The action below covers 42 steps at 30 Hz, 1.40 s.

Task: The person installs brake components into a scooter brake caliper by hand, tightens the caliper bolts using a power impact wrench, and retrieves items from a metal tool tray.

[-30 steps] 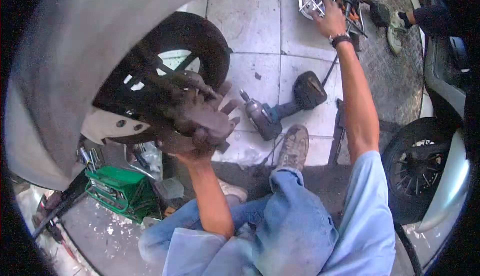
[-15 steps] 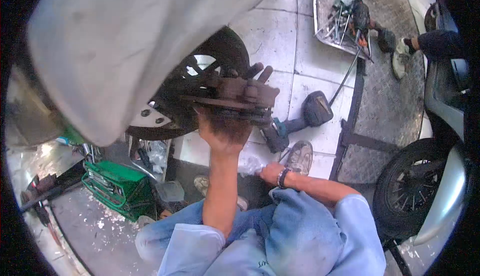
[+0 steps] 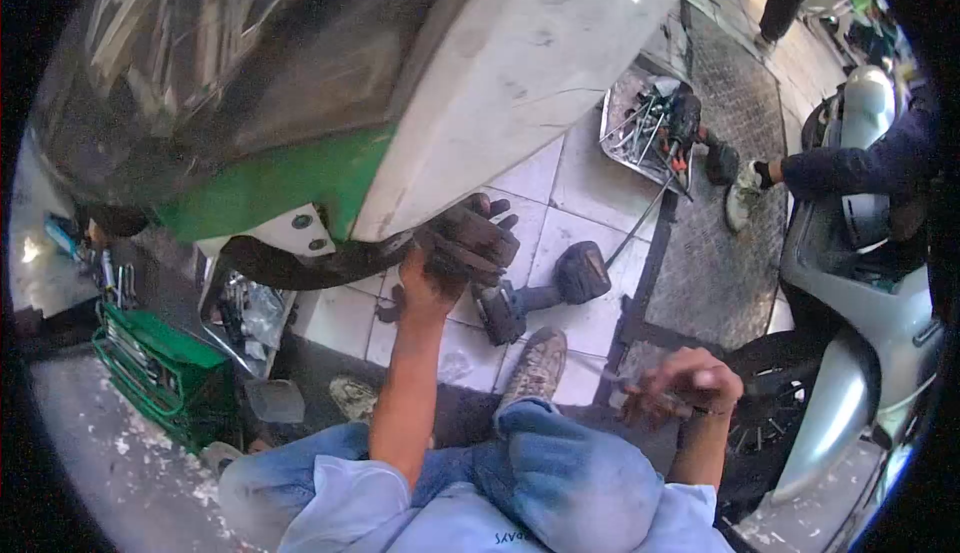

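My left hand (image 3: 428,288) is wrapped around a rusty brown metal part (image 3: 470,241), blocky like a brake caliper, its fingertips showing over the far side. The part is held just below the white panel (image 3: 520,73) of a vehicle, in front of a dark wheel (image 3: 330,268). Out to the right, away from the part, my right hand (image 3: 695,383) is closed around a slim, light metal tool (image 3: 614,379), whose kind is blurred. Beyond my left hand, a cordless power tool (image 3: 500,313) with a dark battery (image 3: 582,271) lies on the tiles.
A metal tray (image 3: 612,151) of hand tools stands at the back, with another power tool (image 3: 685,118) in it. To the left are a green toolbox (image 3: 165,368) and a clear plastic tub (image 3: 274,400). A silver scooter (image 3: 850,273) and another person's leg (image 3: 840,171) are at right.
My right hand has moved from near my shoe out to the right and up. My left hand still holds the part. The view has shifted, showing more of the white and green panels.
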Each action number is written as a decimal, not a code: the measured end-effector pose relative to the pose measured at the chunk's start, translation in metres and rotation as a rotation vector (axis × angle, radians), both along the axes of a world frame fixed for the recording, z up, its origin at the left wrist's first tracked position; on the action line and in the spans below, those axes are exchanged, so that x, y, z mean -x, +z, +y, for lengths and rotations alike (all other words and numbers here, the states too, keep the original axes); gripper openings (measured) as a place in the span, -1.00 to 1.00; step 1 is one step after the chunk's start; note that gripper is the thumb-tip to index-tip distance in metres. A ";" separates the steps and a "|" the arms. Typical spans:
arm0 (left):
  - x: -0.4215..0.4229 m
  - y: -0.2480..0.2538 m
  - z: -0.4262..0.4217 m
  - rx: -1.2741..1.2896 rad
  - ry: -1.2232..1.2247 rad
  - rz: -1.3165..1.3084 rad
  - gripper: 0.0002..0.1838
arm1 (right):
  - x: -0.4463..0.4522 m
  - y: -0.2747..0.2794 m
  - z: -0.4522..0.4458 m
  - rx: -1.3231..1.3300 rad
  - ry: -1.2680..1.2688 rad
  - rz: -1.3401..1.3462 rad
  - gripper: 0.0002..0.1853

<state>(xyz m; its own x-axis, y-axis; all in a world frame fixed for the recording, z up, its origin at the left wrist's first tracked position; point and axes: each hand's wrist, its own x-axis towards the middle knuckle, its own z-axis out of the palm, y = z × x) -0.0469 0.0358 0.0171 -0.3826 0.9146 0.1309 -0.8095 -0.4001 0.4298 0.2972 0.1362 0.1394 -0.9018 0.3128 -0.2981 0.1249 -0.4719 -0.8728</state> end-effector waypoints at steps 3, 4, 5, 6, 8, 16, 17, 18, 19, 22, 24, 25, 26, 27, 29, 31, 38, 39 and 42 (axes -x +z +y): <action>-0.004 0.002 -0.002 0.089 0.056 -0.009 -0.14 | 0.008 0.009 -0.009 -0.199 -0.038 0.276 -0.72; -0.005 0.003 -0.002 0.146 0.077 -0.005 -0.14 | 0.010 0.018 -0.009 -0.275 0.042 0.193 -0.65; -0.006 0.005 -0.003 0.141 0.091 -0.012 -0.14 | 0.012 0.028 -0.009 -0.355 0.129 0.116 -0.55; -0.008 0.010 -0.004 0.160 0.083 -0.012 -0.14 | 0.028 0.037 -0.025 -0.435 -0.007 -0.039 -0.50; -0.008 0.010 -0.005 0.171 0.081 -0.007 -0.14 | 0.048 0.045 -0.029 -0.444 -0.062 -0.188 -0.43; -0.006 -0.007 -0.003 0.060 0.073 -0.103 -0.21 | 0.090 0.030 -0.033 -0.767 0.073 -0.361 -0.48; -0.005 -0.008 -0.002 0.058 0.074 -0.102 -0.21 | 0.094 0.026 -0.034 -0.850 0.059 -0.340 -0.47; -0.005 -0.006 -0.002 0.032 0.069 -0.086 -0.23 | 0.097 0.024 -0.034 -0.932 0.046 -0.319 -0.46; -0.005 -0.005 -0.002 0.005 0.065 -0.069 -0.24 | 0.098 0.027 -0.032 -0.932 0.047 -0.320 -0.46; -0.004 -0.005 -0.006 0.069 0.071 -0.067 -0.23 | 0.104 0.040 -0.027 -1.002 0.135 -0.378 -0.44; -0.005 0.001 -0.007 0.095 0.067 -0.095 -0.22 | 0.106 0.044 -0.025 -1.080 0.195 -0.334 -0.43; -0.005 0.003 -0.007 0.121 0.062 -0.121 -0.21 | 0.106 0.044 -0.025 -1.082 0.196 -0.335 -0.43; -0.006 0.001 -0.008 0.120 0.063 -0.123 -0.21 | 0.107 0.043 -0.026 -1.095 0.192 -0.345 -0.43; -0.005 -0.003 -0.008 0.114 0.071 -0.111 -0.21 | 0.108 0.042 -0.027 -1.109 0.189 -0.355 -0.43; -0.001 -0.012 -0.007 0.106 0.076 -0.094 -0.22 | 0.116 0.052 -0.030 -1.142 0.218 -0.408 -0.44; 0.003 -0.022 -0.007 0.096 0.082 0.073 -0.24 | 0.130 0.062 -0.029 -1.166 0.243 -0.463 -0.45; 0.016 -0.018 -0.003 0.131 0.129 -0.199 -0.02 | 0.149 0.040 -0.006 -0.400 0.318 -0.479 -0.50; 0.015 -0.015 0.003 0.137 0.115 -0.189 -0.02 | 0.149 0.039 -0.004 -0.121 0.315 -0.616 -0.47; 0.003 -0.011 0.015 -0.039 0.200 -0.174 -0.02 | 0.144 0.014 -0.025 -0.082 0.203 -0.580 -0.49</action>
<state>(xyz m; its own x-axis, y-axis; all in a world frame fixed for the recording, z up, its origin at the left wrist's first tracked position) -0.0498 0.0512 0.0056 -0.5749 0.8142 0.0811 -0.7732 -0.5730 0.2716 0.1533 0.1108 0.1534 -0.6439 0.1942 -0.7400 0.6703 -0.3231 -0.6681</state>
